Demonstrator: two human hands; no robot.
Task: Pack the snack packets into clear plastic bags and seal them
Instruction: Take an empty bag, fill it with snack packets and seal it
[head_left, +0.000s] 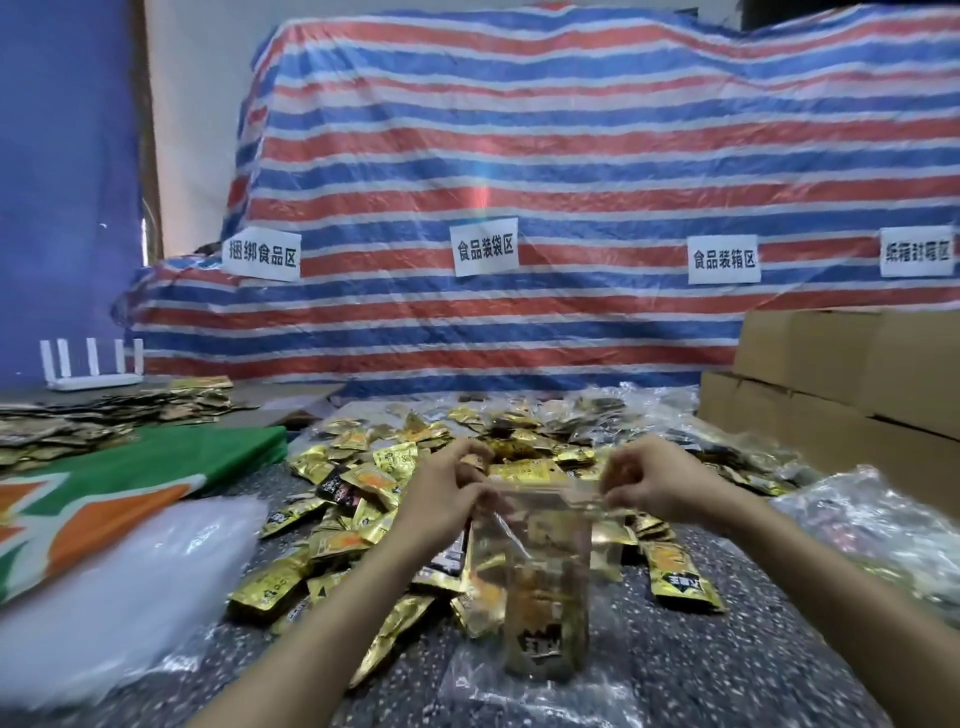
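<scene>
A clear plastic bag hangs upright in front of me with several gold snack packets inside it. My left hand pinches the bag's top edge at its left corner. My right hand pinches the same top edge at its right corner. Behind and below the bag, a heap of loose gold and black snack packets covers the speckled table.
A stack of empty clear bags lies at the left, next to a green and orange carton. Filled bags lie at the right. Cardboard boxes stand at the back right. A striped tarp rises behind the table.
</scene>
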